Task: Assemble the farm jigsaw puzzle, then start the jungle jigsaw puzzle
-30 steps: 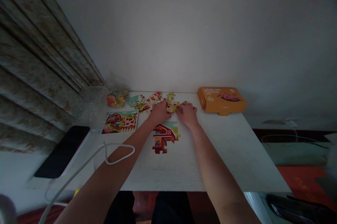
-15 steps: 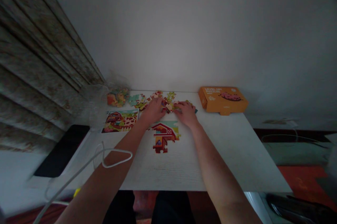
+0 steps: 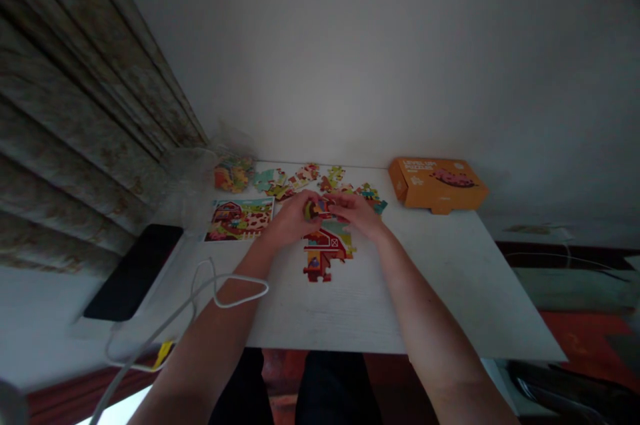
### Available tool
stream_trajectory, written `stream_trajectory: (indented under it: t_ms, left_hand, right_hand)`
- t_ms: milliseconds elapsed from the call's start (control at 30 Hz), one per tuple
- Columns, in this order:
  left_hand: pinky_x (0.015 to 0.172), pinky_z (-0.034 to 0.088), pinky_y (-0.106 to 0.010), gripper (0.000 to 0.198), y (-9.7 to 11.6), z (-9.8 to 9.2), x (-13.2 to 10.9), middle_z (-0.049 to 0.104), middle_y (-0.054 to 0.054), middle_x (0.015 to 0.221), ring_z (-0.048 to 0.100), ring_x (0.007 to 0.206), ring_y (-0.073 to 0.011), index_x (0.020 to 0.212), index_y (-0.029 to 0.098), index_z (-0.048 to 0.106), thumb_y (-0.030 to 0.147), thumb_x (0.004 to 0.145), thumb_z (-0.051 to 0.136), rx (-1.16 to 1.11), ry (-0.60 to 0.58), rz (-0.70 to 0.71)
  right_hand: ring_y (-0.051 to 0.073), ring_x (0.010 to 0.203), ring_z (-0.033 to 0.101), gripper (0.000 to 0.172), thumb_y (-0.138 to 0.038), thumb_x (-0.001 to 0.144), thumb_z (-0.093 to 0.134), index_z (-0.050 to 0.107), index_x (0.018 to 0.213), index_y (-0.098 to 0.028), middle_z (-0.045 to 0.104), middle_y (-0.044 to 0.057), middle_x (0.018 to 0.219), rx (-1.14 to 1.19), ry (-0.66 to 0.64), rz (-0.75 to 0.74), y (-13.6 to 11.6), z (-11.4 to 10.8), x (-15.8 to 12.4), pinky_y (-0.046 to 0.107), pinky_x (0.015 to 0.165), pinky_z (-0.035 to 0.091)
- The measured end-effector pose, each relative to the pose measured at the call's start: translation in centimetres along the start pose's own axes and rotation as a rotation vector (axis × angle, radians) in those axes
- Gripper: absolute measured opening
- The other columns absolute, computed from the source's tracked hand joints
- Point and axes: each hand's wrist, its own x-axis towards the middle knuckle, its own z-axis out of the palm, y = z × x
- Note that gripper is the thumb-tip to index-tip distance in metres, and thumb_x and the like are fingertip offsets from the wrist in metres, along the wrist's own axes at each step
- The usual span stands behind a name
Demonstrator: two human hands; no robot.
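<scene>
My left hand (image 3: 290, 220) and my right hand (image 3: 356, 212) meet above the table, their fingers closed around a small multicoloured jigsaw piece (image 3: 318, 208). Directly below them lies a partly joined jigsaw section (image 3: 325, 253) showing a red barn, its top edge partly hidden by my hands. Loose jigsaw pieces (image 3: 300, 178) are scattered behind my hands, with a few more (image 3: 370, 195) just beyond my right hand. A printed farm picture card (image 3: 240, 220) lies to the left of my left hand.
An orange puzzle box (image 3: 437, 185) stands at the table's back right. A clear plastic bag (image 3: 233, 172) holds more pieces at the back left. A white cable (image 3: 220, 292) crosses my left forearm, and a black tablet (image 3: 133, 272) lies left of the white table (image 3: 440, 292).
My hands have moved closer together, from the loose pieces toward the barn section, and now grip a piece between them. The whole view has shifted slightly.
</scene>
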Motion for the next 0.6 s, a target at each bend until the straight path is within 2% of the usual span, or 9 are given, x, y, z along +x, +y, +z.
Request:
stream_trajectory:
  t_ms: [67, 200, 333, 467, 600]
  left_hand:
    - [0.094, 0.054, -0.033, 0.040, -0.2, 0.6, 0.0, 0.070, -0.004, 0.112, 0.068, 0.102, -0.0193, 0.115, 0.021, 0.058, 0.016, 0.077, 0.070, -0.130, 0.000, 0.002]
    - [0.097, 0.055, -0.033, 0.050, -1.1, 2.0, 0.3, 0.065, -0.010, 0.130, 0.067, 0.112, -0.0194, 0.128, 0.020, 0.054, 0.019, 0.081, 0.070, -0.371, 0.058, -0.063]
    - [0.084, 0.057, -0.030, 0.046, -1.7, 3.8, 0.6, 0.072, -0.006, 0.108, 0.070, 0.091, -0.0162, 0.132, 0.019, 0.054, 0.023, 0.088, 0.065, -0.447, 0.070, -0.209]
    - [0.073, 0.054, -0.026, 0.037, -1.8, 4.7, 0.4, 0.069, 0.000, 0.085, 0.066, 0.074, -0.0138, 0.128, 0.018, 0.059, 0.021, 0.091, 0.059, -0.332, 0.105, -0.235]
    - [0.075, 0.053, -0.026, 0.038, -1.7, 4.4, 0.1, 0.070, 0.000, 0.086, 0.064, 0.075, -0.0140, 0.133, 0.018, 0.059, 0.021, 0.095, 0.054, -0.209, 0.169, -0.224]
  right_hand:
    - [0.014, 0.068, 0.064, 0.043, -0.044, 0.072, 0.081, 0.073, 0.109, -0.024, 0.074, 0.001, 0.088, 0.085, -0.022, 0.038, 0.1, 0.1, 0.1, 0.024, 0.056, 0.048]
    - [0.012, 0.058, 0.059, 0.045, -0.042, 0.066, 0.084, 0.066, 0.103, -0.025, 0.072, -0.001, 0.084, 0.134, 0.108, 0.030, 0.7, -0.1, 0.2, 0.024, 0.052, 0.046]
    - [0.015, 0.062, 0.065, 0.048, -0.044, 0.071, 0.079, 0.060, 0.113, -0.027, 0.073, 0.000, 0.094, 0.071, 0.166, 0.001, 1.1, 0.6, 0.2, 0.033, 0.063, 0.056]
    - [0.017, 0.065, 0.067, 0.042, -0.046, 0.078, 0.074, 0.061, 0.113, -0.027, 0.073, 0.001, 0.093, -0.019, 0.222, -0.002, 1.2, 1.8, 0.1, 0.037, 0.068, 0.059]
    - [0.020, 0.070, 0.068, 0.028, -0.043, 0.085, 0.065, 0.065, 0.105, -0.023, 0.071, 0.003, 0.087, -0.204, 0.457, -0.085, 1.0, 2.3, -1.0, 0.037, 0.070, 0.058]
